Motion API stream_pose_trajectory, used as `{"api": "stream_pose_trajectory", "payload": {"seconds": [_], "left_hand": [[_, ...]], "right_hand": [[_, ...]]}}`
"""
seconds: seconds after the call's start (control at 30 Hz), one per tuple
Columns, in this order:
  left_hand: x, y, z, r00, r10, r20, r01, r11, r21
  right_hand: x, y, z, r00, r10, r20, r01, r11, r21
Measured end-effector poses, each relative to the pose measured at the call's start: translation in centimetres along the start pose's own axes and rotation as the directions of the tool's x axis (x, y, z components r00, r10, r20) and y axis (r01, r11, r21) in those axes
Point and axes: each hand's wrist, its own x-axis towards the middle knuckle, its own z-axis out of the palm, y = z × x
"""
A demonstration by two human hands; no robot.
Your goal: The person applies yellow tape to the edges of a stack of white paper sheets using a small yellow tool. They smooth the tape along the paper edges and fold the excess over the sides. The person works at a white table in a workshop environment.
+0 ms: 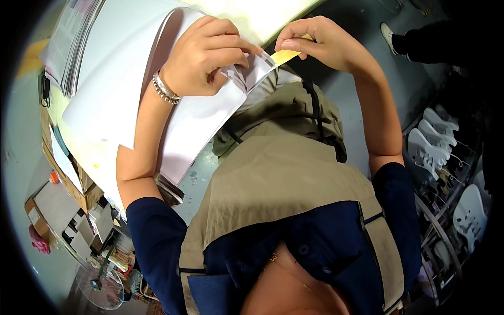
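Your right fingers [295, 46] pinch a slim yellow strip [286, 56] at the edge of white paper sheets [203, 118] your left fingers [223, 43] grip.

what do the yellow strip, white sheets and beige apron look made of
Yellow strip: perhaps paper or thin plastic; it looks flat and smooth, but the view leaves it open.
White sheets: probably smooth matte paper, since they are thin and one curls over.
Beige apron: likely dull woven fabric, given its soft folds and creases.
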Motion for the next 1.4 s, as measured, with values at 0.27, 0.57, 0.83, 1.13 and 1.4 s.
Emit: {"api": "stream_pose_trajectory", "payload": {"seconds": [0.27, 0.57, 0.83, 1.13, 1.4], "left_hand": [[-0.2, -0.3, -0.1, 0.999, -0.043, 0.014, 0.044, 0.995, -0.087], [0.8, 0.2, 0.0, 0.997, -0.073, 0.037, 0.078, 0.980, -0.181], [-0.6, -0.7, -0.8, 0.977, -0.197, 0.085, 0.214, 0.900, -0.379], [-2.1, -3.4, -0.5, 0.906, -0.415, -0.079, 0.148, 0.488, -0.860], [-1.5, -5.1, 1.1, 0.889, -0.291, -0.354, -0.223, 0.399, -0.889]], "right_hand": [[-0.2, 0.4, 1.7, 1.000, 0.008, 0.007, -0.009, 0.992, 0.129], [-0.6, 0.4, 2.1, 0.999, 0.033, 0.002, -0.033, 0.991, 0.129], [-0.9, -1.1, 5.5, 0.994, 0.052, 0.099, -0.075, 0.966, 0.245], [-0.6, -5.4, 15.5, 0.977, -0.052, 0.208, -0.056, 0.873, 0.484], [0.2, -6.9, 21.1, 0.870, -0.265, 0.416, 0.167, 0.952, 0.257]]}}
